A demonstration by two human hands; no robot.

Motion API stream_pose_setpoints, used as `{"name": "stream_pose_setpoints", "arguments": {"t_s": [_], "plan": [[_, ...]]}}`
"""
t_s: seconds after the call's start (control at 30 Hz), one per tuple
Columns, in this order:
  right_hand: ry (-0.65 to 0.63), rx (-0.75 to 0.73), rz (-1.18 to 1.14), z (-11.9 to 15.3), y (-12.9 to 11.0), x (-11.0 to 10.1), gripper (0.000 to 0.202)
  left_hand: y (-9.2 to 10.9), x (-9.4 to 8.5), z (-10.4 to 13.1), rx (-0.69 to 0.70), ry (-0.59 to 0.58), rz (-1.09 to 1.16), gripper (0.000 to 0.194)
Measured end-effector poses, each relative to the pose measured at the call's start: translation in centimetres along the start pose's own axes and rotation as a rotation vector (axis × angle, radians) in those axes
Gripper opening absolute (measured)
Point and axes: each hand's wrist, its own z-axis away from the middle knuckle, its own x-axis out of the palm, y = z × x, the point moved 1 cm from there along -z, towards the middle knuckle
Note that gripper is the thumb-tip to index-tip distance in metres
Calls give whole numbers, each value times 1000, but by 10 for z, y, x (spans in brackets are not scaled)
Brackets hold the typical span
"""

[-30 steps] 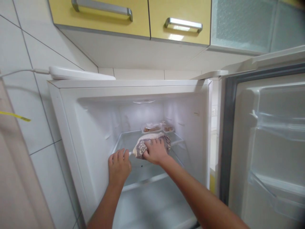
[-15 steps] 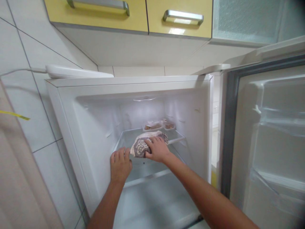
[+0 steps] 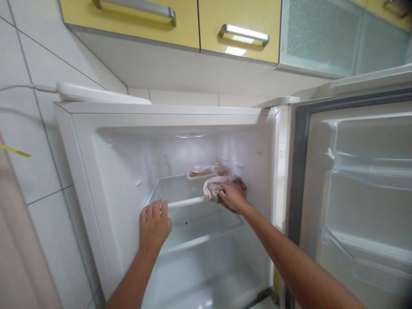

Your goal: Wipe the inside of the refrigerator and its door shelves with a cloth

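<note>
My right hand [image 3: 232, 196] grips a bunched brown-and-white patterned cloth [image 3: 213, 189] at the front right of the upper glass shelf [image 3: 174, 189] in the open fridge. Near the left end of that shelf's front edge is my left hand [image 3: 155, 225], with nothing visible in it and its fingers bent slightly. Behind the cloth, at the back of the shelf, sit a clear tray of brown food [image 3: 200, 173] and a smaller clear container [image 3: 222, 171], partly hidden by the cloth.
The open fridge door [image 3: 367, 193] with clear racks stands at the right. Yellow cabinets [image 3: 238, 17] with metal handles hang above. A lower glass shelf [image 3: 193, 225] has a small dark spot. White tiled wall [image 3: 41, 163] runs along the left.
My right hand has moved right with the cloth, from the shelf's middle to its right side. My left hand has shifted slightly left in view and no longer sits beside the cloth.
</note>
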Motion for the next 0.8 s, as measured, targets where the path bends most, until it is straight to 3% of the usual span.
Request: {"name": "stream_pose_setpoints", "arguments": {"t_s": [0.23, 0.37, 0.47, 0.6, 0.7, 0.8], "plan": [[-89, -125, -25, -25, -67, 12, 45, 0, 3, 0, 14, 48, -49, 37], [-158, -272, -52, -36, -115, 29, 73, 0, 4, 1, 14, 69, -51, 34], [-178, -374, -42, -42, -134, 39, 82, -1, 6, 0, 7, 82, -62, 33], [-112, -473, -10, -40, -127, 43, 74, -1, 5, -2, 27, 103, -56, 35], [-83, -533, -19, -31, -107, 38, 72, -2, 3, -2, 27, 95, -43, 36], [-27, -490, -74, -13, -79, 33, 69, -2, 1, -1, 30, 92, -60, 34]]}}
